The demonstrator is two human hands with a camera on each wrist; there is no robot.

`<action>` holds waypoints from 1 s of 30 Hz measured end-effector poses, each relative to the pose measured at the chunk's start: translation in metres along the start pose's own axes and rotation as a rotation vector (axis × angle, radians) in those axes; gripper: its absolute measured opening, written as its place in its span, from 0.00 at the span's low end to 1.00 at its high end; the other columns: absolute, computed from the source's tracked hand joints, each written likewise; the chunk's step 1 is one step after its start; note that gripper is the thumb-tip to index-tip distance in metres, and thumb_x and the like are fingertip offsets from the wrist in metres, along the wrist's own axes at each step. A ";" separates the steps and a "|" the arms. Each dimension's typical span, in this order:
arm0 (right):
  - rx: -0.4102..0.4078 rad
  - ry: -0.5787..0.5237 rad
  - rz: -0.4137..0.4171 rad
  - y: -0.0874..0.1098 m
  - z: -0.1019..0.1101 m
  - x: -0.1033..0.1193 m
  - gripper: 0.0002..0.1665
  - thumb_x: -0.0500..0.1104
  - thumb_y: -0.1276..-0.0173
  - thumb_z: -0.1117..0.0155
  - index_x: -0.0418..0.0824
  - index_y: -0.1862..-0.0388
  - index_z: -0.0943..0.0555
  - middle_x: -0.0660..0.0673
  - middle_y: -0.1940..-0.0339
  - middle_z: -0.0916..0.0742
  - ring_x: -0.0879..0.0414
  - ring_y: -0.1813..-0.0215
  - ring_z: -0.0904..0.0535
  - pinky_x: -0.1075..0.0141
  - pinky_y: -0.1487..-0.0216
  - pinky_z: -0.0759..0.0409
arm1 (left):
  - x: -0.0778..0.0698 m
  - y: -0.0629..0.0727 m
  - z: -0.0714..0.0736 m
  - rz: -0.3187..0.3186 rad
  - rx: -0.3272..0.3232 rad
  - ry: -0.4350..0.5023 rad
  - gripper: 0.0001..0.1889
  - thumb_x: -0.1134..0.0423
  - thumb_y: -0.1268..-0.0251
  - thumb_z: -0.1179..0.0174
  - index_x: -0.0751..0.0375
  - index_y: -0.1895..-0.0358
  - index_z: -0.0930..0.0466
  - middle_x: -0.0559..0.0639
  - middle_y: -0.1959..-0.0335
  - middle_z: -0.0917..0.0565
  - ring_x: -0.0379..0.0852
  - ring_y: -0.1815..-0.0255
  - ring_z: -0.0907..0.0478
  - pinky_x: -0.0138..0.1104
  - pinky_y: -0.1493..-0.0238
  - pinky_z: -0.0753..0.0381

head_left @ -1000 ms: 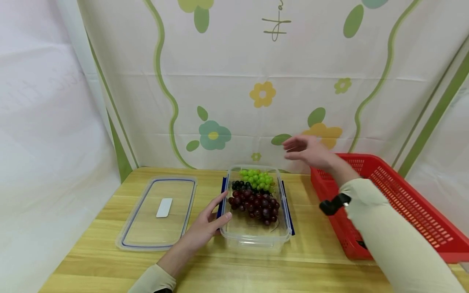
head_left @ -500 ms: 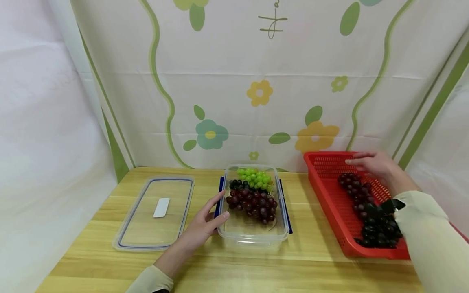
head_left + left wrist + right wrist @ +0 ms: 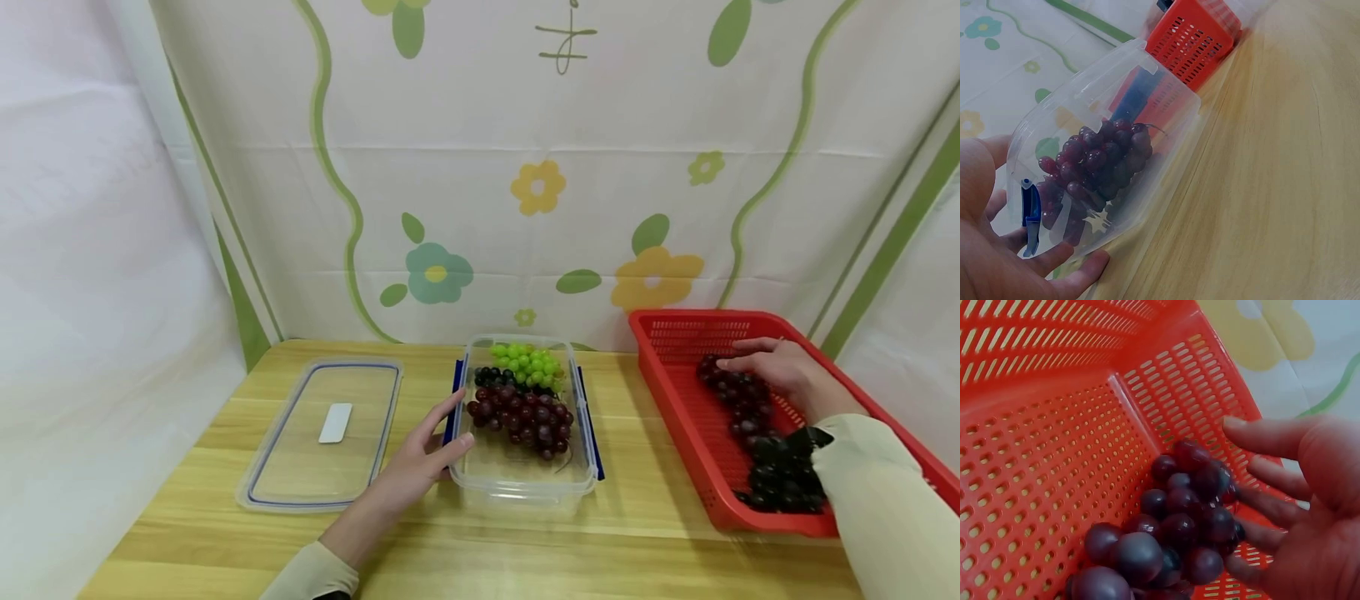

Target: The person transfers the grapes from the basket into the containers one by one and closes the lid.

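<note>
My left hand point(image 3: 427, 450) rests against the left side of a clear plastic food container point(image 3: 510, 482). In the left wrist view its extended fingers point(image 3: 1088, 272) lie along the wall by a blue clip point(image 3: 1030, 212). Inside the container are green grapes point(image 3: 528, 362), a few black grapes point(image 3: 491, 377) and a dark red bunch point(image 3: 521, 421). My right hand point(image 3: 795, 375) is down in the red basket point(image 3: 675, 433), beside another dark red bunch of grapes point(image 3: 742, 400). Its fingertips are at the bunch's side, and the thumb point(image 3: 1260, 434) stands apart from the fruit.
Left of the container, a clear lid point(image 3: 292, 475) with a blue seal and a white label point(image 3: 335, 423) lies flat on the wooden table point(image 3: 420, 550). Black grapes point(image 3: 783, 483) lie at the basket's near end. A flowered cloth point(image 3: 465, 217) hangs behind.
My right hand has swung from above the container's back right over to the basket and dropped to the dark red grapes there. The left hand has stayed at the container.
</note>
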State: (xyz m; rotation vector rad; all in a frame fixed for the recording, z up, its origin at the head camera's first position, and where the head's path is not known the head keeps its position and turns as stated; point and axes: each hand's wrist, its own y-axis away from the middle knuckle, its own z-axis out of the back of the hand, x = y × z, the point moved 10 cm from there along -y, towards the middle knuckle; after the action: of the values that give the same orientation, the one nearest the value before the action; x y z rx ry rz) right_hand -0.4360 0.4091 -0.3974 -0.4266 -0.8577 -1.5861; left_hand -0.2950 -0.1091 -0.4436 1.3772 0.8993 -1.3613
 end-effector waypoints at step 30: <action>0.183 0.315 0.297 -0.009 -0.052 0.026 0.57 0.53 0.41 0.16 0.39 0.18 0.33 0.24 0.22 0.29 0.25 0.26 0.33 0.25 0.33 0.31 | -0.005 0.002 -0.001 -0.017 0.008 -0.017 0.36 0.48 0.20 0.39 0.25 0.16 0.45 0.48 0.10 0.55 0.56 0.27 0.25 0.46 0.40 0.15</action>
State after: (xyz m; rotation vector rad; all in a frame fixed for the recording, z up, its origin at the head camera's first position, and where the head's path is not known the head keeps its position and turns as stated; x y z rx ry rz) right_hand -0.4403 0.3534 -0.4163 -0.1572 -0.6566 -1.2466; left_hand -0.2930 -0.1083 -0.4383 1.3651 0.8971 -1.3883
